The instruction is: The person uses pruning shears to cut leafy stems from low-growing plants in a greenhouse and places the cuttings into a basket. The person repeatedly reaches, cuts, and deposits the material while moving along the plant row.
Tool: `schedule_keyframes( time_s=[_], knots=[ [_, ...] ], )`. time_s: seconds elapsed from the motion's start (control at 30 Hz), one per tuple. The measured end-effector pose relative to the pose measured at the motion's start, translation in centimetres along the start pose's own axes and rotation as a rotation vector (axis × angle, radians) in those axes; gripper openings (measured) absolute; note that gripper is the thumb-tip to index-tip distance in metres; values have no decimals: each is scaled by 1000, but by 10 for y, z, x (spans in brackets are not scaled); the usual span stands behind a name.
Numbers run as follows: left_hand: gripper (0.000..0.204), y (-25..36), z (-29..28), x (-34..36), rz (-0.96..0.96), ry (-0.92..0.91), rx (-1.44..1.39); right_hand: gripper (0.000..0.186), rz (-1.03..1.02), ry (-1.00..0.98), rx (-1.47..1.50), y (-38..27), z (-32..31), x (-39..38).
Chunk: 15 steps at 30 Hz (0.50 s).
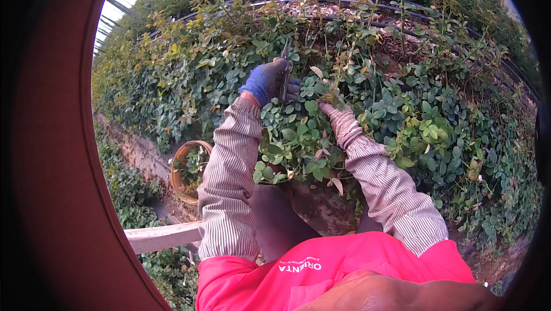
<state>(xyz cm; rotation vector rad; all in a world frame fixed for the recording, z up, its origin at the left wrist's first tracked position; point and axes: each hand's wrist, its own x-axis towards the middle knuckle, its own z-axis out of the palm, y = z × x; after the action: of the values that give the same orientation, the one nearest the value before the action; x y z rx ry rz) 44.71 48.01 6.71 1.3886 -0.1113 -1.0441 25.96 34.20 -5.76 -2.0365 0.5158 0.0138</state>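
Observation:
My left hand (pixel 266 81), in a blue and dark glove, is closed around a pair of pruning shears (pixel 285 65). Their narrow blades point up and away from me, over the leaves of a low rose-like bush (pixel 310 133). To the right and a little nearer, my right hand (pixel 342 121) wears a pale, dirt-stained glove and reaches in among leaves and thin stems. Foliage covers most of its fingers, so whether it grips a stem cannot be told. Striped sleeves cover both my forearms.
A round tan bucket (pixel 177 180) with cut leaves inside stands left of my left forearm. Below it runs a pale bar (pixel 163 237). Dark irrigation hoses (pixel 338 0) cross mulched soil beyond the bush. Dense foliage spreads right, and bare ground (pixel 321 207) shows between my knees.

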Motion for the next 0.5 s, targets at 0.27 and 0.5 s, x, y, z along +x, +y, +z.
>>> schedule_keyframes(
  time_s=[0.27, 0.5],
  knots=[
    [30, 27, 21, 120, -94, 123, 53, 50, -166, 337, 650, 9, -5, 58],
    [35, 18, 22, 150, -39, 254, 27, 41, -284, 408, 111, 9, -25, 83]
  ],
)
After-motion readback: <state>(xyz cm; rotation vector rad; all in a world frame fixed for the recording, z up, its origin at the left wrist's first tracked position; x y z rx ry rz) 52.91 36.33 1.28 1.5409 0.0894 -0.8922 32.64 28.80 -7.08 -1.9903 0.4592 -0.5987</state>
